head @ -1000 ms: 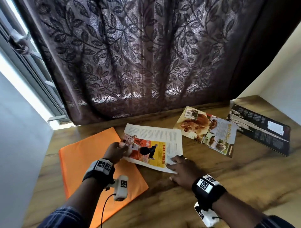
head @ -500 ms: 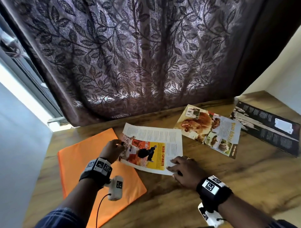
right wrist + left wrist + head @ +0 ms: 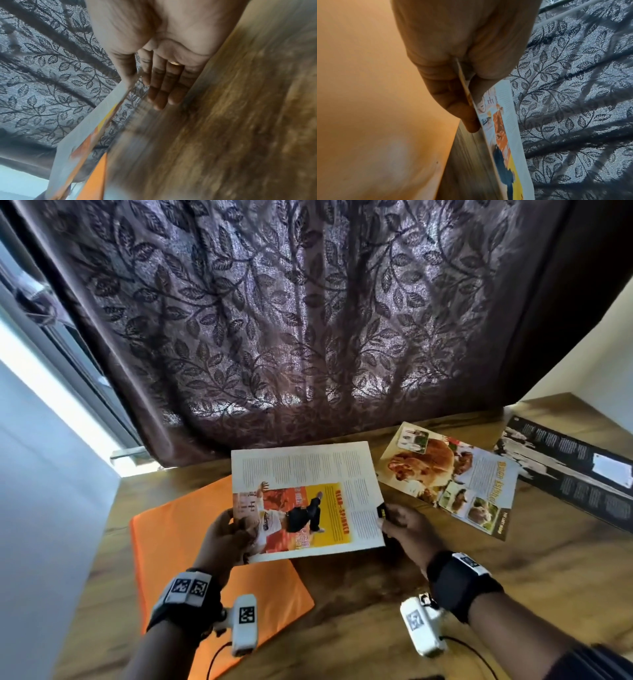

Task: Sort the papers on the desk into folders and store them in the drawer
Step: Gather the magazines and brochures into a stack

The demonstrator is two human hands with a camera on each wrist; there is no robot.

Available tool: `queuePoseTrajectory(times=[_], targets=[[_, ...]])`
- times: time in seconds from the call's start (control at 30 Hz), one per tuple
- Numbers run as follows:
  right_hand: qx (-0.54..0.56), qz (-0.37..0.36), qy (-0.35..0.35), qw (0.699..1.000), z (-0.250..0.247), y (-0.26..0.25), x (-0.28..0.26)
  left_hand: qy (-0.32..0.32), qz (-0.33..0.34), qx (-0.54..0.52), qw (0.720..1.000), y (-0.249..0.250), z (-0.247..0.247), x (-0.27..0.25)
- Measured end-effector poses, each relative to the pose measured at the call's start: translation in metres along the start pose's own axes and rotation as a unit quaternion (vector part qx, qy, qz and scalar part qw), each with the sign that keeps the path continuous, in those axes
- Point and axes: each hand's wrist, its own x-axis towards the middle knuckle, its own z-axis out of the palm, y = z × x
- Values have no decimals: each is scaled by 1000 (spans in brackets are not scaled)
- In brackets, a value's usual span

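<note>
A magazine page point(image 3: 308, 491) with an orange and yellow picture is held up off the wooden desk point(image 3: 479, 594), tilted toward me. My left hand point(image 3: 238, 525) pinches its lower left corner between thumb and fingers point(image 3: 453, 97). At the page's right edge is my right hand point(image 3: 394, 522); its fingers point(image 3: 163, 88) are straight, and only the thumb touches the paper point(image 3: 82, 132). An orange folder point(image 3: 178, 542) lies flat on the desk below my left hand. No drawer is in view.
A page with food photos point(image 3: 445, 477) and a long black printed sheet point(image 3: 565, 470) lie on the desk to the right. A dark leaf-patterned curtain point(image 3: 308, 320) hangs along the desk's far edge. A pale wall stands at the left.
The page lay flat on the desk with my right hand pressing its near corner. Now my left hand has lifted it, and my right hand has moved to its right edge.
</note>
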Motion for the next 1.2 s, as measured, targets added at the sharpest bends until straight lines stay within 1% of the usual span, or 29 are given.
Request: queuePoseTrajectory(times=[0.1,0.2,0.33,0.43,0.5,0.53,0.57,0.6,0.67,0.73,0.77,0.83,0.87,0.9,0.97,1.03,1.13,1.2], targets=[[30,13,-12,999,6,1,3,14,14,-21,1000,-4,-1,-5],[50,21,5,999,9,-1,5,18,27,-39,999,-4,1,-12],[57,-1,31,998,6,-5,7,7,14,-72,997,-1,6,-21],[122,-5,36,992,1,-9,10,-8,-11,-84,996,5,9,-31],[161,6,37,986,-4,-15,12,-28,-12,-90,995,10,10,-35],[163,7,40,986,-7,-18,14,-32,-6,-94,995,12,9,-36],[160,1,38,986,-11,-23,16,-25,5,-98,995,14,8,-35],[155,-5,34,987,-15,-28,18,-4,20,-98,995,15,7,-31],[149,-16,27,988,-24,-38,23,73,49,-86,992,16,1,-19],[144,-30,20,989,-34,-50,28,144,101,-8,984,21,-4,-7],[141,-37,12,989,-39,-55,32,153,132,58,978,26,-6,-2],[122,-49,-6,991,-47,-66,38,117,187,173,960,36,0,4],[110,-52,-15,992,-50,-70,41,85,202,199,955,43,8,4],[98,-55,-24,993,-52,-75,43,43,209,189,959,49,17,5],[87,-63,-33,994,-52,-83,45,-43,179,130,974,58,38,4],[82,-70,-32,994,-51,-87,46,-98,166,92,977,63,57,-3],[63,-100,-15,993,-51,-85,47,-92,154,83,980,53,74,-14],[84,-112,-2,990,-51,-81,44,-91,137,58,985,42,80,-20]])
